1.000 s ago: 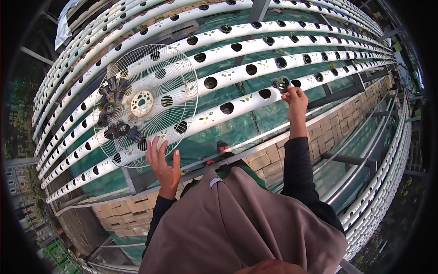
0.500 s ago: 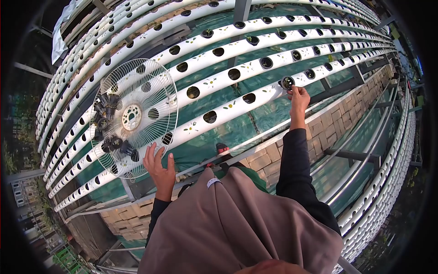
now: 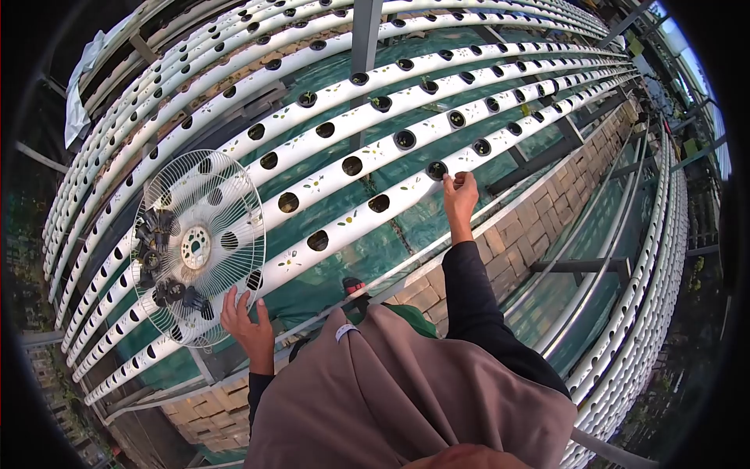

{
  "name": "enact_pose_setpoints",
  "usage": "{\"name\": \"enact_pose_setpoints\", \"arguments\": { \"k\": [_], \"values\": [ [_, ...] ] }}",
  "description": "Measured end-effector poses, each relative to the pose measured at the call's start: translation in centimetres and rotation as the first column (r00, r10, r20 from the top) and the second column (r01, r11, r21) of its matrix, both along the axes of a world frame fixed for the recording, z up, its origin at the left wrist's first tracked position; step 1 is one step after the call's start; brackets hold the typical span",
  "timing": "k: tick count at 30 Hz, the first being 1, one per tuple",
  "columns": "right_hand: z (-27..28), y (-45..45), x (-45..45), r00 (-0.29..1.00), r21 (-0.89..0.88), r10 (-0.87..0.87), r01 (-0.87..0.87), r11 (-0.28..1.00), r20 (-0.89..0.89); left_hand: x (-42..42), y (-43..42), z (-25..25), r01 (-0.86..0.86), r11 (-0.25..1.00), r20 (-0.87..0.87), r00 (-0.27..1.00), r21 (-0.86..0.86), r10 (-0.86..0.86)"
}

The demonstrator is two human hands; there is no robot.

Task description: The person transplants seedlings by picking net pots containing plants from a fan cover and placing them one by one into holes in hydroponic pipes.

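Note:
A black net pot (image 3: 437, 170) with a small seedling sits in a hole of the nearest white pipe (image 3: 415, 195). My right hand (image 3: 461, 195) is at its near rim, fingers curled and pinched against the edge. My left hand (image 3: 248, 327) has its fingers apart beside the lower right rim of a white wire fan guard (image 3: 248, 219); whether it touches the wire I cannot tell. The guard rests across the pipes and holds several black net pots (image 3: 152, 234) on its left side.
More white pipes with round holes run in parallel, some holes bearing potted seedlings (image 3: 405, 140). Green sheeting (image 3: 305, 305) lies below. A grey post (image 3: 365, 47) rises among the pipes. Brick paving (image 3: 547, 199) and another pipe rack (image 3: 625, 344) are on the right.
The view has shifted, so pipes and guard appear further left and lower. The net pot by my right hand now looks level in its hole. My left hand stays by the guard.

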State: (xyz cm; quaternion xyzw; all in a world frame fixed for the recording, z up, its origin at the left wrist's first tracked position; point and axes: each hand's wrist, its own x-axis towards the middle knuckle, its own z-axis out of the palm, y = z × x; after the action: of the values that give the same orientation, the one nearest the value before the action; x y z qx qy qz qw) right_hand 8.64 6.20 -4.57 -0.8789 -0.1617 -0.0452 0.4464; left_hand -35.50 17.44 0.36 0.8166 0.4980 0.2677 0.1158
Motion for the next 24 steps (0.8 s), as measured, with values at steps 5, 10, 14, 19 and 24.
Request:
{"name": "enact_pose_setpoints", "arguments": {
  "k": [5,10,14,19,24],
  "values": [
    [0.0,0.3,-0.4,0.906,-0.223,0.148,-0.062,0.973,0.395,0.4,0.0,-0.4,-0.020,1.000,-0.030,0.999,0.019,0.021],
    [-0.9,0.2,0.1,0.894,-0.310,0.212,-0.088,0.947,0.394,0.5,-0.1,-0.4,-0.047,0.999,-0.028,0.999,0.015,0.047],
    [-0.5,0.2,0.1,0.893,-0.325,0.237,-0.110,0.939,0.382,0.4,-0.2,-0.4,-0.059,0.998,-0.035,0.998,0.008,0.060],
    [0.1,0.1,0.0,0.895,-0.327,0.273,-0.155,0.932,0.353,0.6,-0.3,-0.5,-0.081,0.996,-0.048,0.995,0.023,0.082],
    [0.1,0.2,0.3,0.881,-0.355,0.313,-0.182,0.917,0.356,0.8,-0.3,-0.6,-0.095,0.994,-0.092,0.991,0.046,0.099]
  ]
}}
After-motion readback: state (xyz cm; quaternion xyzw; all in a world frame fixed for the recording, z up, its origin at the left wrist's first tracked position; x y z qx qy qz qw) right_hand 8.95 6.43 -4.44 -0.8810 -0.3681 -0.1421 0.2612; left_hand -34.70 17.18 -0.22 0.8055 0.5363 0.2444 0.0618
